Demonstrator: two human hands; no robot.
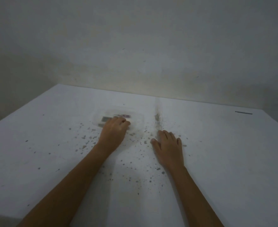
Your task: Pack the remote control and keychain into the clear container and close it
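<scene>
On the white worktop (36, 145), lots of bare room at the far left, out to the edge. Grey specks (89, 141) scattered around the middle. Blurry clear container (135, 117) near the back, with a grey remote control (105, 119) and a purple keychain (123, 115) seen inside. Left hand (114, 131) curled over its near side, touching it; grip too blurry to tell. Dirty seam (158, 117) just right of it. Right hand (168, 145) flat and spread, holding nothing. Dark strip (243, 112) far right, well apart.

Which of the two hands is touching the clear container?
The left hand, resting curled on the clear container. The right hand lies flat on the bare white table, apart from it.
</scene>
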